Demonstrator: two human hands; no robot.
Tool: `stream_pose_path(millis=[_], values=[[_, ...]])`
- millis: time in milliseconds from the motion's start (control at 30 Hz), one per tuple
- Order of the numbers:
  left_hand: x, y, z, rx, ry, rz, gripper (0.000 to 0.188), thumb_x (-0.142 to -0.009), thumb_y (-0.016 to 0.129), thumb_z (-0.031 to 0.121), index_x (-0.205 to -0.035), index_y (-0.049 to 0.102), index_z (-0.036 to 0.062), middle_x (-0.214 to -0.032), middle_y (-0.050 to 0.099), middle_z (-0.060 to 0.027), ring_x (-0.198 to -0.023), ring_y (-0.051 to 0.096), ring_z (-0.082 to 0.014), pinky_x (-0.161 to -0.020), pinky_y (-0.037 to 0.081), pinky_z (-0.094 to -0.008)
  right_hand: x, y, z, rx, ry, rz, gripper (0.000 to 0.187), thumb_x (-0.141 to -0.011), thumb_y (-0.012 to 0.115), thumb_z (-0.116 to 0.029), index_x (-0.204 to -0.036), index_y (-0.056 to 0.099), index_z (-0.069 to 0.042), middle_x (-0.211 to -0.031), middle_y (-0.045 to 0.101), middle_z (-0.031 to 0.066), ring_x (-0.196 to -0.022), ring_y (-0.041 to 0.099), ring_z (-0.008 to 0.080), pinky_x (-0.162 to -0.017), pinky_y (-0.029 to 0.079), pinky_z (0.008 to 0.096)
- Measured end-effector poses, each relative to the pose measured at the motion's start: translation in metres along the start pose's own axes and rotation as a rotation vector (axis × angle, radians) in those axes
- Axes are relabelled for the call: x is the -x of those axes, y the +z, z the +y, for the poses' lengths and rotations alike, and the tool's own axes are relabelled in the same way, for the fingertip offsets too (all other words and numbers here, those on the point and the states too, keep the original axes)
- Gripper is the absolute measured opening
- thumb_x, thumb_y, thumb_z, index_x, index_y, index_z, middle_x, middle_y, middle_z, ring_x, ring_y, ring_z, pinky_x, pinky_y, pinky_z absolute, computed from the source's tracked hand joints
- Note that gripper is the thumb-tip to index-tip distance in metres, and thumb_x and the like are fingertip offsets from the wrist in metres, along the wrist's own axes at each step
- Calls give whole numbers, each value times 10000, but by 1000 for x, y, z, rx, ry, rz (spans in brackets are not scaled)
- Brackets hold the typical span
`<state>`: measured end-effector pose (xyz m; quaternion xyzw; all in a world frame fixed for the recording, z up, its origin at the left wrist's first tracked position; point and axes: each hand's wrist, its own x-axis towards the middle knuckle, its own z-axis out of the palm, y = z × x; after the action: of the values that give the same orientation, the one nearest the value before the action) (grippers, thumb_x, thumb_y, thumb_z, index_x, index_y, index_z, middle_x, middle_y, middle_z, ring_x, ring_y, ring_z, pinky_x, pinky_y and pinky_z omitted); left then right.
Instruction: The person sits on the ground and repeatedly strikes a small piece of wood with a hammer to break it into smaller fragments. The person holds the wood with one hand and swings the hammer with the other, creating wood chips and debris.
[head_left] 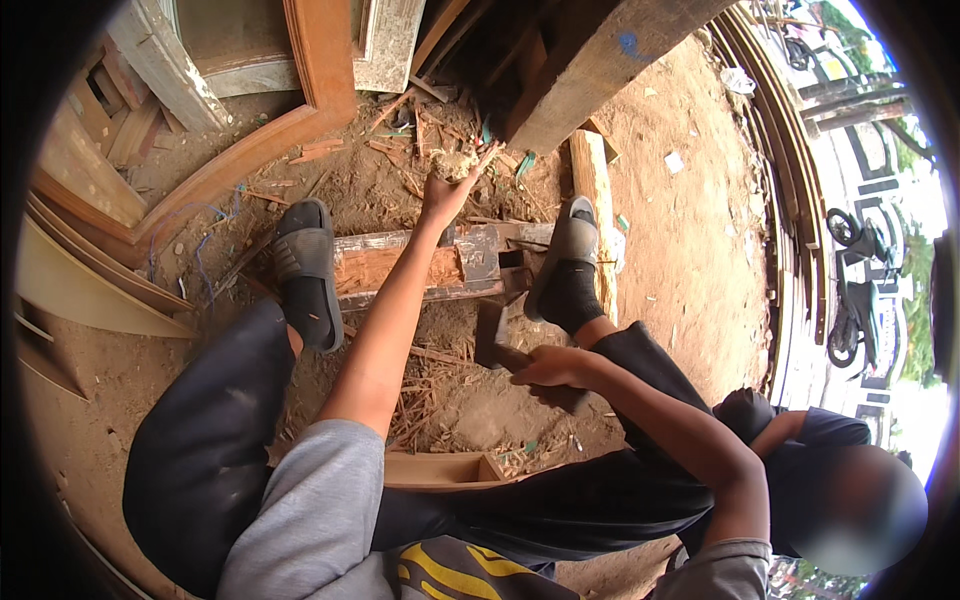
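While the right hand (pixel 556 370)'s clamped round a hammer (pixel 490 336), the left hand (pixel 455 192)'s got fingers stretched out; wooden beam (pixel 448 266)'s roughly at the left's 6 o'clock, the right's 10.

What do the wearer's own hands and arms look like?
Left hand and right hand: bare, no gloves visible. Forearms uncovered, no watch or band visible. Short grey sleeves: left sleeve looks plain and loose; right sleeve only partly shows.

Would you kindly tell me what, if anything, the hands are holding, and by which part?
The right hand grips a hammer-like tool by its handle; whether the left hand holds the pale shavings beside it cannot be told.
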<state>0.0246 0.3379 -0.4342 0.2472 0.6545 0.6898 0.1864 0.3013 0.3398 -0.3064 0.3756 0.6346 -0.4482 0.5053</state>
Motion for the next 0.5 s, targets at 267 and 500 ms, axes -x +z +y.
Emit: stream_pose_path(millis=[267, 500], values=[[-1, -8, 2, -29, -31, 31, 218, -777, 638, 209, -885, 612, 21, -743, 624, -58, -644, 586, -163, -570, 466, -311, 171, -76, -101, -18, -542, 701, 290, -889, 534, -256, -923, 485, 28, -664, 558, 68, -498, 555, 120, -431, 448, 264], [-5, -6, 1, 24, -84, 71, 219, -739, 629, 191, -886, 608, 29, -759, 631, -80, -687, 605, -192, -635, 496, -314, 107, -125, -191, -95, -826, 1103, 355, -844, 606, -298, -914, 499, 33, -716, 574, 86, -553, 581, 115, -456, 479, 254]])
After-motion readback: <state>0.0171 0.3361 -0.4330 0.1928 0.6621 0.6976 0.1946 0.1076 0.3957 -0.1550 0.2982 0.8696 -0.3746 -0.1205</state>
